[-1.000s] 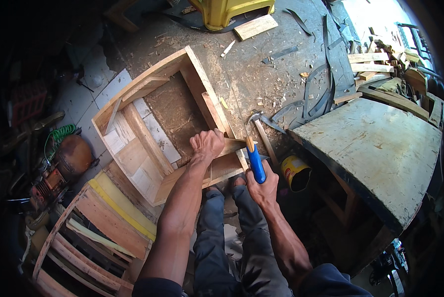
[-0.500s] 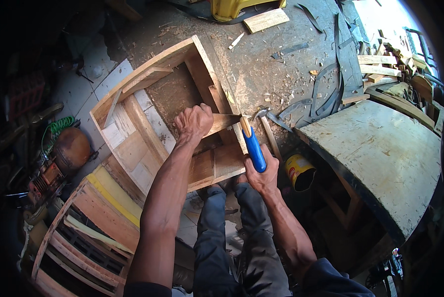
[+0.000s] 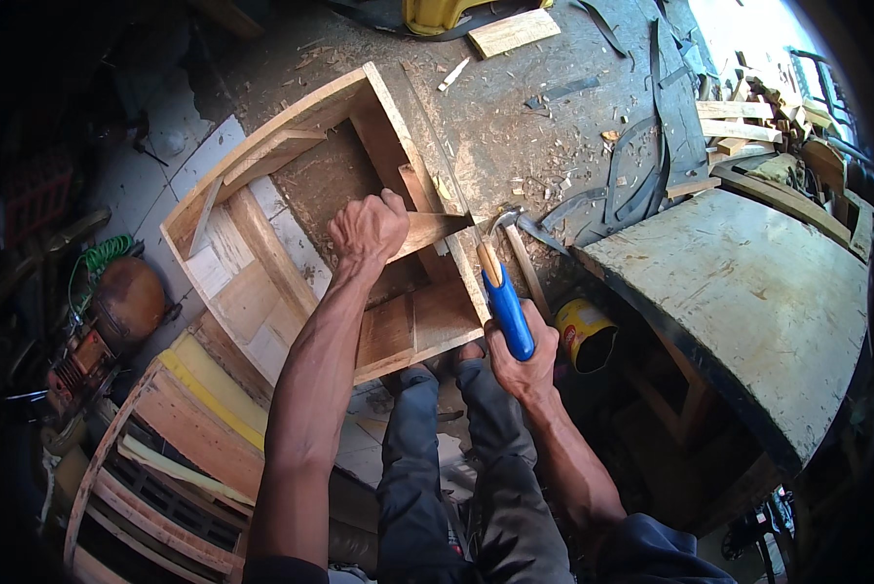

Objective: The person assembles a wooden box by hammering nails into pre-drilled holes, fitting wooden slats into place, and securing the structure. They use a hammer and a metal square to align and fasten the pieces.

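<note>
My right hand (image 3: pixel 526 355) is wrapped around the blue grip of a handsaw (image 3: pixel 508 311), at the right side of a curved wooden frame (image 3: pixel 247 161). The saw's thin blade shows nearly edge-on and runs away from me, crossing the end of a wooden slat (image 3: pixel 427 234). My left hand (image 3: pixel 369 229) is closed in a fist around that slat, which lies across the frame and reaches its right rail. The fingertips of the left hand are hidden underneath. A claw hammer (image 3: pixel 524 253) lies just right of the saw.
A pale-topped table (image 3: pixel 739 302) stands at right, with a yellow can (image 3: pixel 585 333) beside it. Wood offcuts (image 3: pixel 748 127) are piled behind. Black strips (image 3: pixel 641 170) and shavings litter the floor. A slatted wooden piece (image 3: pixel 184 428) and a rusty compressor (image 3: pixel 125 297) are at left.
My right hand has drawn the handsaw a little toward me. My left hand keeps its hold on the slat, and the whole view has shifted slightly.
</note>
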Available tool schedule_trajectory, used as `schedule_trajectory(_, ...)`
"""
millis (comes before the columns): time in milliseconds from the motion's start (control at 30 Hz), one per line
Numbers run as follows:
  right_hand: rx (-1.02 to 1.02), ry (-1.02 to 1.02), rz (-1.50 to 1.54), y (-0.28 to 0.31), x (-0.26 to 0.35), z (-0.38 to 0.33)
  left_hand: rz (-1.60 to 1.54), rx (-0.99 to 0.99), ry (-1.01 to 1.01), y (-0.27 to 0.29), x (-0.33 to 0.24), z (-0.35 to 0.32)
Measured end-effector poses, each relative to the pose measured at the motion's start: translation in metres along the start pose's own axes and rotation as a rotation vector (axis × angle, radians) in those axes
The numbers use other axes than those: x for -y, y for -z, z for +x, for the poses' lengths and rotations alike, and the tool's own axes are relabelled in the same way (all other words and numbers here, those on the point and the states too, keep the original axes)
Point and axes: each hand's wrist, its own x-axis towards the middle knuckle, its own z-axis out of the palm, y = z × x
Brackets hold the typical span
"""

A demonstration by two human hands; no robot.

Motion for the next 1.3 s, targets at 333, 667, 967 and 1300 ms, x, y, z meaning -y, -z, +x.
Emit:
schedule_trajectory(333,0.001,-0.169,-0.156,0.036,0.003,-0.061,-0.055,0.117,0.119,-0.060,-0.010,-0.067)
schedule_trajectory(667,0.042,-0.133,-0.055,0.014,0.044,-0.002,-0.011,-0.094,-0.013,-0.007,0.003,0.008)
schedule_trajectory(967,0.018,-0.091,-0.116,0.033,-0.032,-0.056,-0.036,-0.003,0.050,-0.034,-0.014,-0.030)
schedule_trajectory(1300,0.091,-0.279,-0.228,0.085,0.057,-0.099,-0.044,0.052,0.079,-0.029,-0.015,-0.025)
